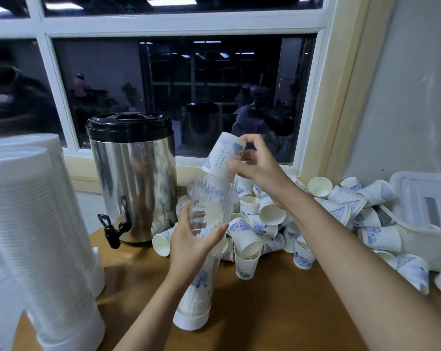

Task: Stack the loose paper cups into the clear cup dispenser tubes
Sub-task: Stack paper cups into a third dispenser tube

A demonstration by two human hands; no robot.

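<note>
From the head camera, a clear cup dispenser tube [211, 196] stands on its white base [191, 319] on the wooden table [277, 312], leaning a little to the right towards its open top. A stack of nested paper cups shows through its lower part. The left hand [194, 239] grips the tube at about mid-height, thumb curled round the right side and fingers wrapped behind the plastic. The right hand [259, 168] pinches a paper cup [222, 155] with blue flower print between thumb and fingertips. The cup is upside down and tilted, its mouth meeting the tube's top rim; whether it has entered the tube cannot be told. Behind and to the right of the tube lies a heap of loose paper cups [272, 214], spreading along the table to a white plastic basket [421, 239] at the right edge. To the left stands a stainless steel drinks urn [136, 188] with a black lid [128, 124] and a black tap [110, 229]. Tall ribbed white stacks [37, 224] fill the near left. A dark window [184, 97] runs behind everything.
</note>
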